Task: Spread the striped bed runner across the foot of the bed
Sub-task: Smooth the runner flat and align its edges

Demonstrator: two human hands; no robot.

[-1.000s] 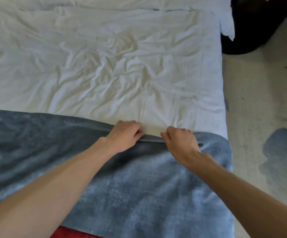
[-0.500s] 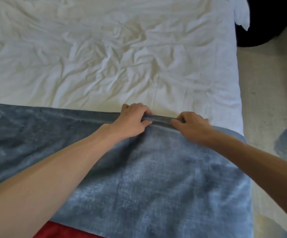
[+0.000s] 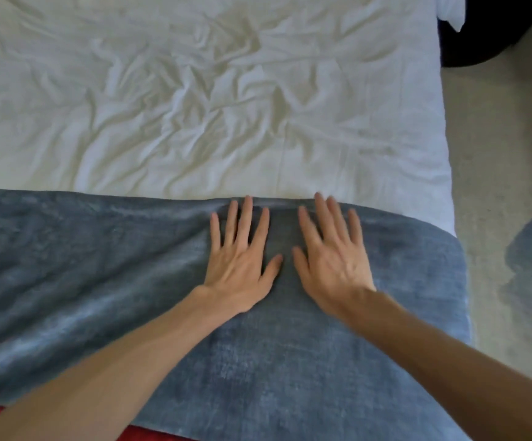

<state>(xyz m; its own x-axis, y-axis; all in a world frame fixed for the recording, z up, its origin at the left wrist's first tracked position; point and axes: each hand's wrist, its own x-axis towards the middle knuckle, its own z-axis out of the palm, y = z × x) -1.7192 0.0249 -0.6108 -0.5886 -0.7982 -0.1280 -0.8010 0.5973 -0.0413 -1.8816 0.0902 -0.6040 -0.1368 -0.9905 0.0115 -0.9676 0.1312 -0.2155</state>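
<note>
Both hands, left hand (image 3: 240, 265) and right hand (image 3: 333, 265), lie spread flat, gripping nothing, on the plush blue-grey bed runner (image 3: 99, 281); pushing toward 12 o'clock could bunch its far edge against the rumpled white sheet (image 3: 194, 106)

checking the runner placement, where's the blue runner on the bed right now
In the head view the blue runner lies across the near end of the bed, below the wrinkled white sheet, with the left hand and right hand flat on it.
</note>
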